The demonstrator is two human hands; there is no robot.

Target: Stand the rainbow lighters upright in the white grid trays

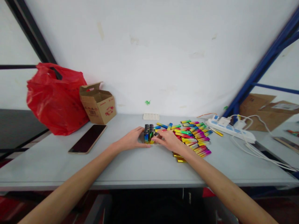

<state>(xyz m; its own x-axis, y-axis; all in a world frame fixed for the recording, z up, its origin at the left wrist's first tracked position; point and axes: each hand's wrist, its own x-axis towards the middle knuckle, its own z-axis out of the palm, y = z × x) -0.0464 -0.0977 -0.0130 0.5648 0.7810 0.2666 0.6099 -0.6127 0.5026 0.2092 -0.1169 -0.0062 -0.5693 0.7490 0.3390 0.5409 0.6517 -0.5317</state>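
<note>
A small bundle of upright rainbow-coloured lighters (149, 134) stands on the grey table (130, 169) near its middle. My left hand (132, 140) curls around the bundle's left side. From the right, my right hand (168, 139) presses its fingers against the same bundle. Beyond and beside the right hand, several more rainbow and gold lighters (195, 135) lie flat in a loose pile.
A phone (88, 138) lies face up at the left. Behind it sit a red plastic bag (56, 98) and an open cardboard box (98, 102). A white tray (151, 116) rests by the wall. A power strip (230, 128) with white cables lies at the right.
</note>
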